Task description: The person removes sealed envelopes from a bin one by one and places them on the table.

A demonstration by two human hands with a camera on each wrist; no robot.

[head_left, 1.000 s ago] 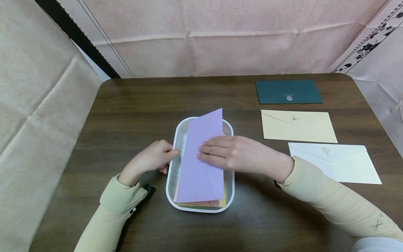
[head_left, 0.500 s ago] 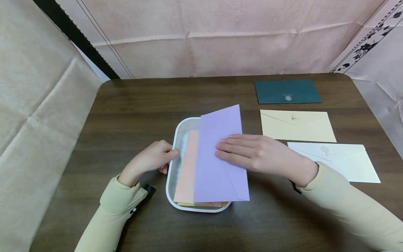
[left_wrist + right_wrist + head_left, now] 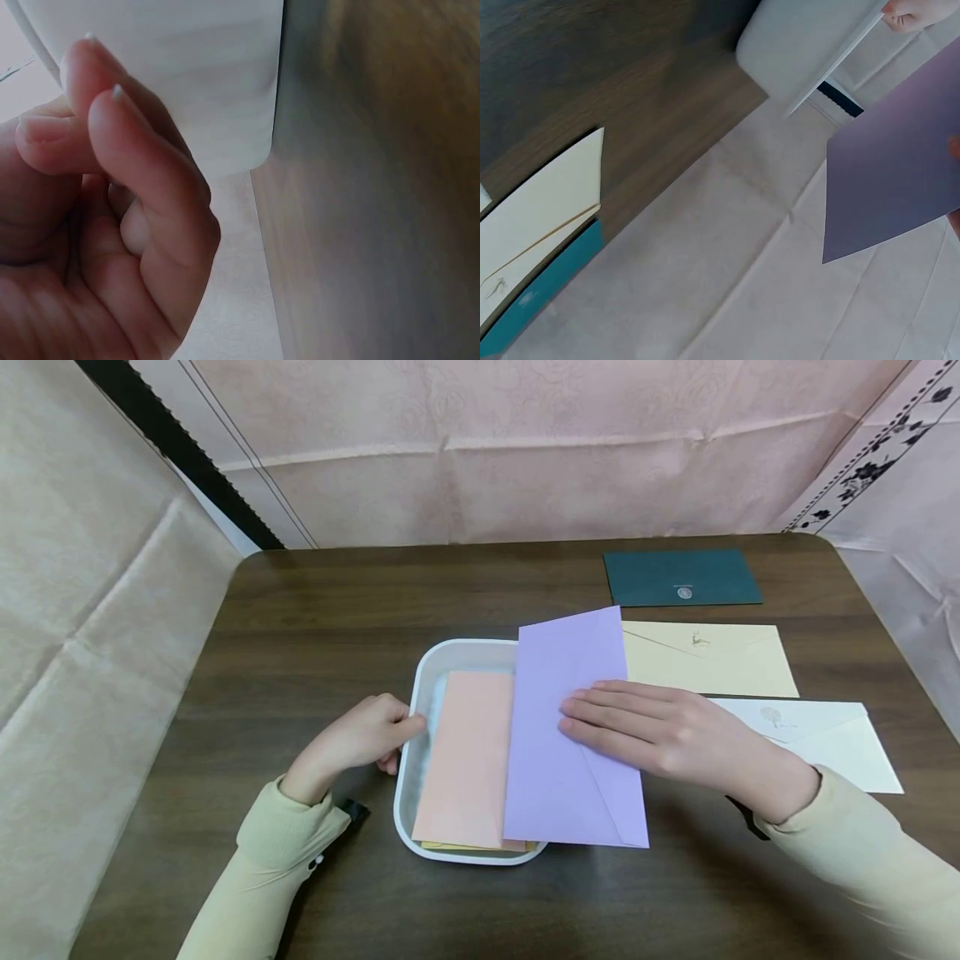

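A lilac envelope (image 3: 555, 710) is held over the right side of a white tray (image 3: 472, 653), reaching past its rim. My right hand (image 3: 660, 727) lies across its right half with the fingers extended on top; the right wrist view shows a fingertip and part of the hand at the edge of the lilac envelope (image 3: 900, 157). My left hand (image 3: 367, 735) grips the tray's left rim, thumb on top. In the left wrist view, its fingers (image 3: 150, 172) curl beside the tray wall (image 3: 217, 75). Inside the tray lies a pink envelope (image 3: 465, 760), with a yellow edge (image 3: 457, 846) beneath it.
Three envelopes lie on the right of the wooden table (image 3: 337, 610): dark green (image 3: 682, 577) at the back, cream (image 3: 705, 652) in the middle, white (image 3: 817, 735) nearest. Pale cloth (image 3: 525, 485) hangs behind the table and at its sides.
My right hand has carried the lilac envelope rightward from over the tray's middle, uncovering the pink envelope. My left hand stays at the tray's rim.
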